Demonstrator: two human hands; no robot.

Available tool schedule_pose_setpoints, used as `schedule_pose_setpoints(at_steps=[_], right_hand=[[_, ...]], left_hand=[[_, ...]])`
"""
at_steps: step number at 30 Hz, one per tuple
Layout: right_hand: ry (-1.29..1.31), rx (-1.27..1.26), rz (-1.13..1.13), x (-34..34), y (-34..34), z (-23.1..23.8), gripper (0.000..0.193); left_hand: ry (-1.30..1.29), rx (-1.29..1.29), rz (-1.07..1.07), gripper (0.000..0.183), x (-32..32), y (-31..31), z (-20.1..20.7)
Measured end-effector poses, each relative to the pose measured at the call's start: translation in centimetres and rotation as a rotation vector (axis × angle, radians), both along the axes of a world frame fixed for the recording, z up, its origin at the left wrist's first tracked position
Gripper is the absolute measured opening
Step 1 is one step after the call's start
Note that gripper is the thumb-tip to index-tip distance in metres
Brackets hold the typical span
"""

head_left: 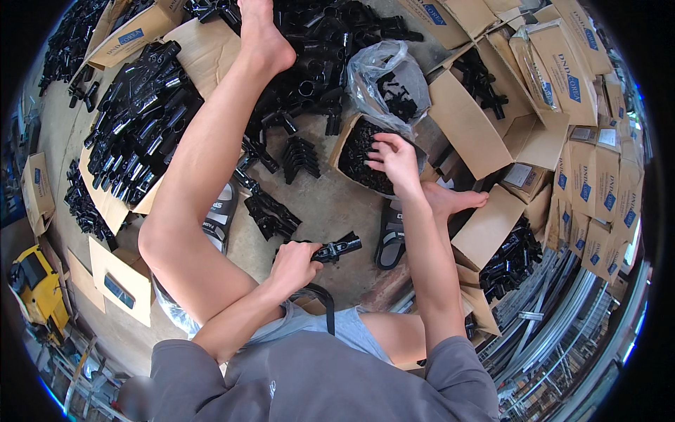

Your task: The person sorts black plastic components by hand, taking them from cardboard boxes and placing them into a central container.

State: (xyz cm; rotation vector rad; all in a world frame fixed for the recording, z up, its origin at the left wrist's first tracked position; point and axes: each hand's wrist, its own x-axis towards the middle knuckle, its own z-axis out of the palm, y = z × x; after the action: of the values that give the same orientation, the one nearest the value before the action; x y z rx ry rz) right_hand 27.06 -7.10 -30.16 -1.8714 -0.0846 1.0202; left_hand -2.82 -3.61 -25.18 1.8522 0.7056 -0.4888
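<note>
My left hand is closed round a black metal pipe joint, whose forked end points right, above my lap. My right hand reaches over a small cardboard box full of small black pieces, too small to name surely. Its fingers are apart and slightly bent, with the tips at the pieces; nothing shows in them. Between my legs lie more black joints and a neat row of black pieces on the floor. A clear plastic bag with black pieces inside stands just beyond the box.
Heaps of black joints lie on cardboard at the left and far side. Open cartons and stacked boxes line the right, above metal pipes. Sandals lie near my feet. A yellow machine stands far left.
</note>
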Motion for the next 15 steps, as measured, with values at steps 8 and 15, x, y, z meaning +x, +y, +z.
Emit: schedule_pose_setpoints(at_steps=[8,15], right_hand=[[-0.701,-0.116,0.679,0.0,0.1,-1.7,0.029],[-0.958,-0.072,0.734,-2.9,-1.0,-1.7,0.018]], left_hand=[[-0.035,0.003,0.012,0.029,-0.2,-0.1,-0.2],[-0.070,0.057,0.035,0.037,-0.3,0.1,0.3]])
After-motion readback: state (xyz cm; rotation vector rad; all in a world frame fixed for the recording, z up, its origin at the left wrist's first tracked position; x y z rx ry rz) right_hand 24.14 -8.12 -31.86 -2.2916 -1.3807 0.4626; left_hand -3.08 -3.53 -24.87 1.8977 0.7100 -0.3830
